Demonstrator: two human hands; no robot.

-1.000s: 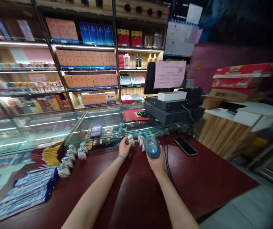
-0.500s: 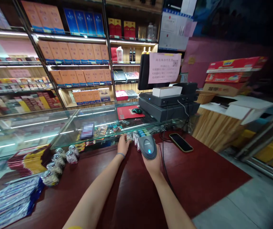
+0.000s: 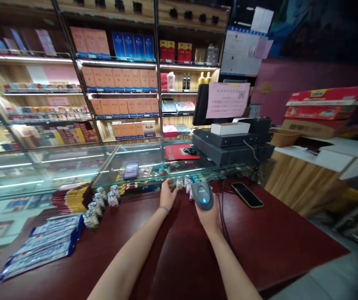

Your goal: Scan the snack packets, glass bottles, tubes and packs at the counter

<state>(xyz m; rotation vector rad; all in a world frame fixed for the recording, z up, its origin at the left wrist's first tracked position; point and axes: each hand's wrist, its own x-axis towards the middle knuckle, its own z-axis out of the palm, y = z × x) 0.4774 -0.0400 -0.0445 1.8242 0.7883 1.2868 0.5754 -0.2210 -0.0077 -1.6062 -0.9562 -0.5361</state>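
My right hand (image 3: 209,216) is wrapped round a dark grey barcode scanner (image 3: 203,195) with a blue light glowing on its top. Just left of it, my left hand (image 3: 168,196) has its thumb and fingers apart, beside a small silver-lidded jar (image 3: 179,183). No object shows between those fingers. More little jars (image 3: 188,183) stand close behind the scanner, which partly hides them. On the left of the dark red counter (image 3: 154,237), several similar jars (image 3: 93,217) are lined up near blue-and-white packets (image 3: 50,243) and a row of maroon-and-yellow packets (image 3: 72,198).
A phone (image 3: 247,195) lies to the right, past the scanner's cable (image 3: 223,208). Behind the counter edge is a glass display case (image 3: 104,166). A monitor (image 3: 201,104) with a pink notice stands above a black cash drawer (image 3: 229,154), and a mouse (image 3: 190,151) rests nearby.
The view has shifted left and up, so everything sits further right and lower. My left fingers have come slightly away from the jar; the scanner stays in my right hand.
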